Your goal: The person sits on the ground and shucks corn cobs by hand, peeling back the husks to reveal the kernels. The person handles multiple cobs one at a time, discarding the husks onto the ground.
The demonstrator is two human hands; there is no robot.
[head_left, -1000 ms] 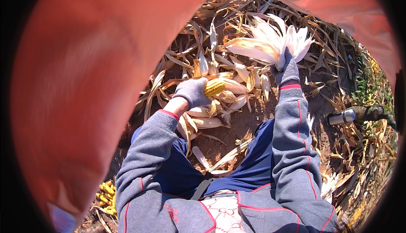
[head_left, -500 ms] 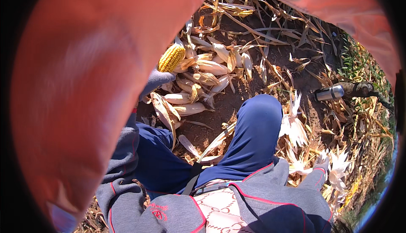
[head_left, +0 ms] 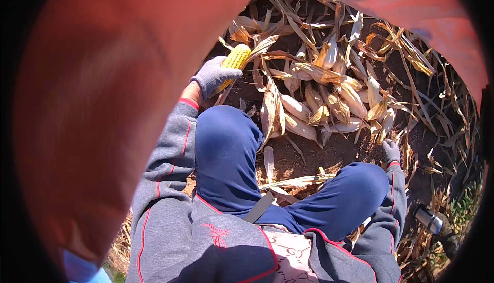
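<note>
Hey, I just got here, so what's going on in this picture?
A person is handling corn outdoors. The gray-gloved left hand has its grip closed around a bare, yellow, elongated corn cob, to the left of a heap of corn ears in pale, papery husks. The gray-gloved right hand is low by the heap's right end; whether its grip holds anything, I can't tell. A silver, cylindrical metal flask is at the lower right.
</note>
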